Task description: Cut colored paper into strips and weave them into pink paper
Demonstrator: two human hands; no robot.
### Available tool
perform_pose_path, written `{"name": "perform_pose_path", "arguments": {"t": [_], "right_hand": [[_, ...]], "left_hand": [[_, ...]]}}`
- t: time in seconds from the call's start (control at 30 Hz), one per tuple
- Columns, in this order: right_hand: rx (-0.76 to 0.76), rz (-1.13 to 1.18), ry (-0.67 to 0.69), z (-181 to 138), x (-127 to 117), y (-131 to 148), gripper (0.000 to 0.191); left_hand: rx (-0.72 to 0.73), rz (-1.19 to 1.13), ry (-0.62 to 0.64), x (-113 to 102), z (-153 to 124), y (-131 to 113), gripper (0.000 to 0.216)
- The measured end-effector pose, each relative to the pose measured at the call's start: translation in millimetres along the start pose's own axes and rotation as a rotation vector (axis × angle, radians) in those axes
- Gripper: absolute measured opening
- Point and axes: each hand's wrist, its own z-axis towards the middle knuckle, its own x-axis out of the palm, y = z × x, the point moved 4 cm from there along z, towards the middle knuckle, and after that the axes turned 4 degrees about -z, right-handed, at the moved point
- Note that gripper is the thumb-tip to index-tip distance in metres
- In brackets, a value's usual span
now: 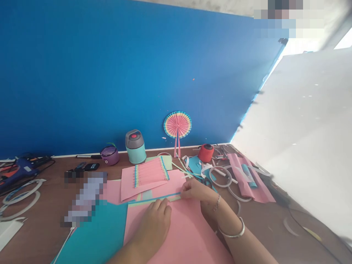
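Observation:
My left hand [154,225] lies flat on a big pink paper sheet [187,238], fingers stretched toward a thin blue paper strip [151,200] along the sheet's far edge. My right hand [194,190], with bracelets on the wrist, pinches the right end of that strip. Just beyond lies a pleated pink paper piece [150,173] with coloured edges on another pink sheet [129,183].
A teal sheet [96,234] lies at the left. A round paper fan [177,125] leans on the blue wall, with a teal flask [135,146], a purple pot [109,155] and a red spool [206,152] nearby. A glue gun [19,170] sits far left, scraps and tape rings [222,178] right.

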Motion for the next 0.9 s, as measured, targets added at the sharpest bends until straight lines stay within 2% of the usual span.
{"name": "perform_pose_path", "arguments": {"t": [0.37, 0.47, 0.6, 0.7, 0.8, 0.9], "right_hand": [[-0.008, -0.043, -0.128, 6.4, 2.5, -5.5, 0.014], [-0.053, 0.047, -0.119, 4.3, 0.1, -0.6, 0.015], [-0.113, 0.15, -0.036, 1.7, 1.2, 5.4, 0.015], [-0.134, 0.188, -0.069, -1.9, 0.1, 11.1, 0.017], [-0.122, 0.361, -0.121, -6.5, -1.8, 17.7, 0.019], [-0.059, 0.565, -0.096, -8.3, 1.0, 20.8, 0.021]], "left_hand": [[0.039, 0.015, 0.008, -4.9, -0.3, -0.5, 0.025], [0.061, 0.033, 0.019, -4.4, -0.2, -1.1, 0.024], [0.051, 0.037, 0.026, -5.8, 1.1, -0.7, 0.025], [0.037, 0.024, 0.033, -8.0, 1.7, -0.2, 0.025], [0.024, -0.013, 0.038, -9.3, 1.8, 0.5, 0.025], [-0.014, -0.07, 0.016, -7.9, 1.7, 2.7, 0.024]]}}
